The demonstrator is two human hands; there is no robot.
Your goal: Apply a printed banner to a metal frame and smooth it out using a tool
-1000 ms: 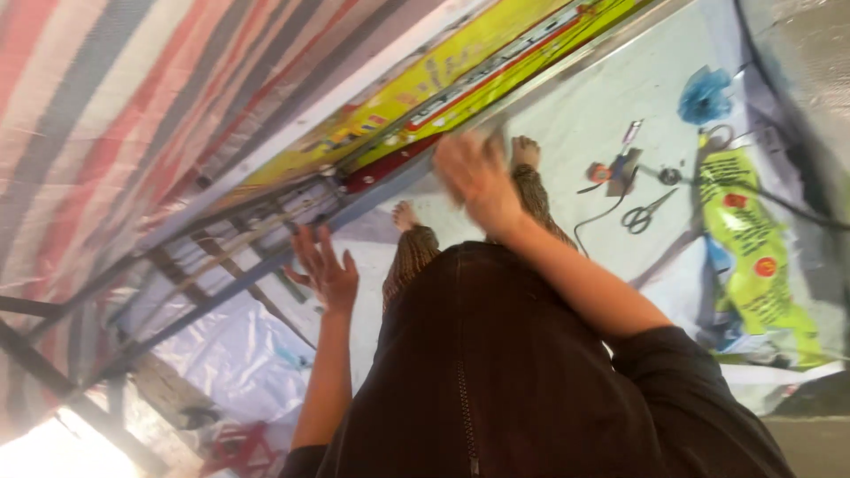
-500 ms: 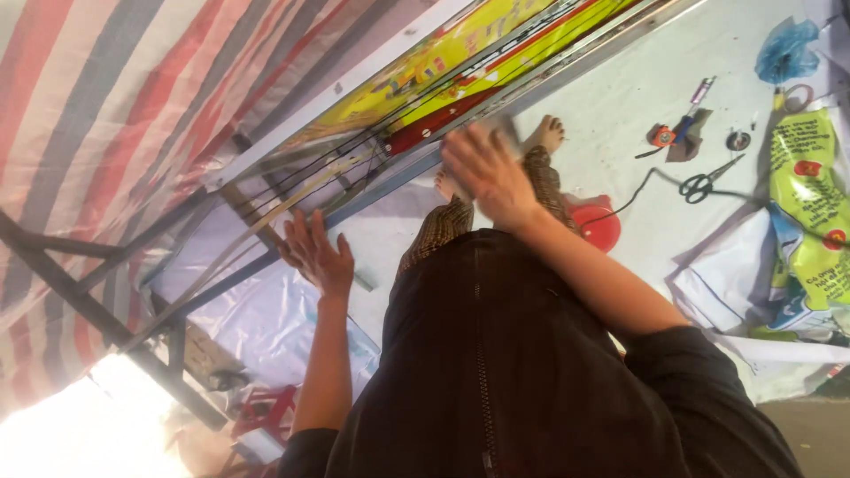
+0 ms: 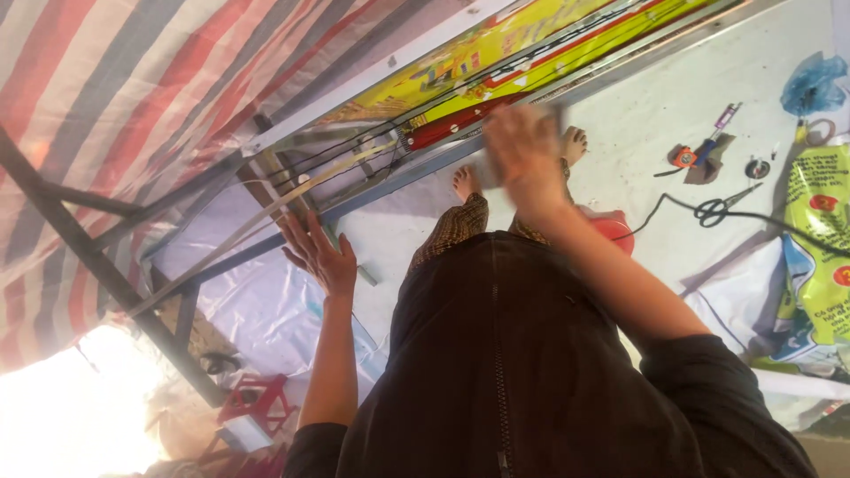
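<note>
I look down my dark zipped jacket [image 3: 496, 354] to my bare feet [image 3: 465, 181] on a white floor sheet [image 3: 673, 97]. My left hand [image 3: 320, 252] is open with fingers spread, just beside a grey metal frame bar [image 3: 266, 243]. My right hand [image 3: 522, 155] is raised in front of me and blurred by motion, below a long yellow and red printed panel [image 3: 549, 57] set in the metal frame. Something grey smears beside its fingers; whether it holds anything cannot be told.
A red round object [image 3: 613, 232] lies by my right foot. Scissors [image 3: 722, 210], a black cable [image 3: 770, 219], an orange tool [image 3: 683, 158], a blue bag [image 3: 810, 81] and a yellow-green sack [image 3: 819, 239] lie at right. A striped tarp [image 3: 124, 88] hangs left, a red stool [image 3: 252, 398] below.
The view has swung, so the floor things slid right. My right hand moved further forward over the frame edge. My left hand stays spread near the bar.
</note>
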